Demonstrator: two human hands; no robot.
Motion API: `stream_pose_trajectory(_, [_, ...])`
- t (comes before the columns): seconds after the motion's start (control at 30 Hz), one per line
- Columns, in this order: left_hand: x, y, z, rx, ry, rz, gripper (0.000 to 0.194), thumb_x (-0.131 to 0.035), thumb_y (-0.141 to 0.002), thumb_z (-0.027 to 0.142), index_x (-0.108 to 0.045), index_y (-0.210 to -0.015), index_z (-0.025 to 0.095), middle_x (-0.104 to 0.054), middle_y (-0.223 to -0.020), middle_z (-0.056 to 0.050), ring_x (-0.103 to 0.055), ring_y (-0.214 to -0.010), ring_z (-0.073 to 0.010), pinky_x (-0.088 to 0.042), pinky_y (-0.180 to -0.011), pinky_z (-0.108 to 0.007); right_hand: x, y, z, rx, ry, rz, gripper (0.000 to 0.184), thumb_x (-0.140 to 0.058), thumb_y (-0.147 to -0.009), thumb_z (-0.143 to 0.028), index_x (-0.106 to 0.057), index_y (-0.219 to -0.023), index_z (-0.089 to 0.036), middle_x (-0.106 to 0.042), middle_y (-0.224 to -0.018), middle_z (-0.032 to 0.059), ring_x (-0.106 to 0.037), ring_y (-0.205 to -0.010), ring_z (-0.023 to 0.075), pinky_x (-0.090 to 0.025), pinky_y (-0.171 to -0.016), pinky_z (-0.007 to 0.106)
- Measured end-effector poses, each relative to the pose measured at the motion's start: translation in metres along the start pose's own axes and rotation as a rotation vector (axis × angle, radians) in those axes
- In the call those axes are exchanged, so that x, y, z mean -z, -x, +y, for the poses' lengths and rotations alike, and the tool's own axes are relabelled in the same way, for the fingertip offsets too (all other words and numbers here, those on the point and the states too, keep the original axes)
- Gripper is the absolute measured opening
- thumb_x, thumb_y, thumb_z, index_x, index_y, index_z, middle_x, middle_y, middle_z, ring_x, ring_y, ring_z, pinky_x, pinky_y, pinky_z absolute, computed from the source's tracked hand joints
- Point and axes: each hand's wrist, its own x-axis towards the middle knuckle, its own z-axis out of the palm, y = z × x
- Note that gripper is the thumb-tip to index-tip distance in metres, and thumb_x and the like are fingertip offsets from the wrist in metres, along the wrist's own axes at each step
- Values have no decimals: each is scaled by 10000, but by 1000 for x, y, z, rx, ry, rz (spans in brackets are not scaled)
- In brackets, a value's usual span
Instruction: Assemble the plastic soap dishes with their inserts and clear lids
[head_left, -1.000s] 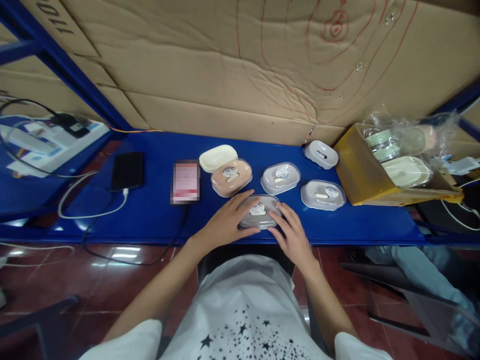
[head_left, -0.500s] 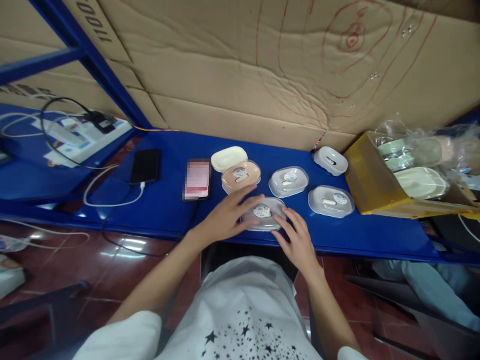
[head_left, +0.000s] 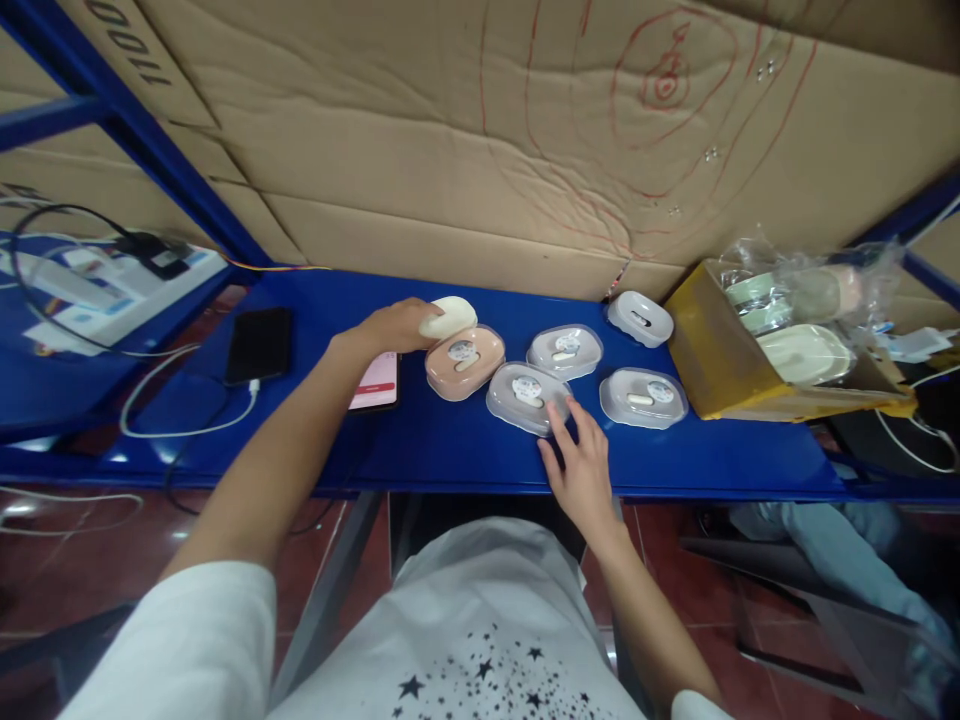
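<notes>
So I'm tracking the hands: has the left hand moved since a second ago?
Yes. The left hand left the clear case and reached away to the cream lid by the pink case.

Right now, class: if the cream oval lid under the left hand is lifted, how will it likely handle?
The cream lid looks like thin moulded plastic, so probably light and stiff. Its smooth domed top may slip; the left hand grips its edge. Being shallow, it seems unlikely to roll.

Cream lid (head_left: 448, 317) and peach case (head_left: 464, 361) are showing against the blue table (head_left: 450, 450); red lines are marking the brown cardboard (head_left: 525, 150); black stars are dotting the white shirt (head_left: 480, 640).
</notes>
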Motion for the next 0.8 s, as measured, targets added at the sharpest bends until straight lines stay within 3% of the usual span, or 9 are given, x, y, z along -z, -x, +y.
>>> stream_pose_trajectory(0.07, [2, 4, 2, 34, -18, 31, 686, -764, -871, 556, -707, -1479, 241, -664, -1545, -151, -647, -1397, -395, -524, -1135, -467, 0, -4, -1, -5, 15, -21, 653, -521, -1152, -334, -337, -1779, -338, -497, -1722, 177, -520, -1545, 401, -518, -1188, 628])
stream_pose_trajectory(0.17, [10, 26, 4, 63, 3, 251, 702, -785, -883, 497, -647, -1517, 228, -584, -1628, -148, -572, -1487, -399, -476, -1236, -518, 10, -21, 8, 43, 11, -91, 604, -506, -1159, -385, -413, -1750, -299, -489, -1743, 172, -549, -1532, 387, -524, -1189, 598])
stream_pose_trajectory(0.3, [17, 86, 29, -75, 132, 465, 669, -769, -945, 518, -607, -1532, 243, -533, -1669, -119, -532, -1539, -360, -456, -1298, -526, 42, -74, 56, 54, -29, -108, 548, -410, -1182, -402, -502, -1692, -224, -582, -1688, 150, -578, -1533, 314, -497, -1242, 507])
stream_pose_trajectory(0.37, [9, 122, 52, -195, 169, 484, 610, -742, -989, 528, -621, -1510, 237, -525, -1677, -124, -499, -1576, -358, -434, -1325, -547, 57, -111, 92, -47, 108, -112, 518, -384, -1176, -377, -599, -1609, -190, -670, -1593, 167, -624, -1482, 332, -491, -1229, 520])
stream_pose_trajectory(0.43, [-9, 155, 79, -247, 204, 478, 573, -742, -1013, 505, -612, -1523, 277, -498, -1708, -117, -511, -1576, -354, -453, -1314, -560, 65, -148, 127, -210, 329, -233, 499, -463, -1137, -326, -623, -1582, -169, -686, -1566, 191, -641, -1451, 371, -492, -1201, 546])
stream_pose_trajectory(0.47, [-21, 168, 92, -289, 226, 438, 571, -749, -1016, 498, -604, -1531, 299, -482, -1727, -111, -525, -1567, -353, -483, -1292, -555, 66, -165, 142, -276, 420, -326, 516, -536, -1111, -334, -610, -1593, -167, -689, -1559, 200, -645, -1442, 379, -497, -1187, 543])
stream_pose_trajectory(0.57, [-59, 193, 121, -368, 278, 276, 582, -789, -1000, 423, -595, -1539, 316, -496, -1723, -118, -542, -1554, -364, -511, -1270, -568, 63, -203, 172, -354, 489, -394, 497, -689, -1032, -315, -687, -1501, -152, -760, -1433, 224, -708, -1341, 387, -530, -1122, 522])
stream_pose_trajectory(0.7, [-86, 201, 129, -331, 367, 159, 613, -827, -969, 367, -594, -1534, 325, -508, -1709, -121, -540, -1553, -373, -506, -1274, -587, 70, -211, 176, -376, 527, -362, 402, -647, -1066, -329, -739, -1415, -150, -790, -1339, 238, -741, -1265, 382, -532, -1096, 510])
stream_pose_trajectory(0.8, [-78, 202, 120, -260, 452, 235, 616, -797, -995, 413, -550, -1556, 354, -491, -1706, -112, -533, -1559, -363, -500, -1281, -588, 82, -171, 143, -222, 468, -144, 456, -538, -1126, -373, -676, -1500, -153, -754, -1413, 233, -691, -1332, 400, -487, -1145, 556])
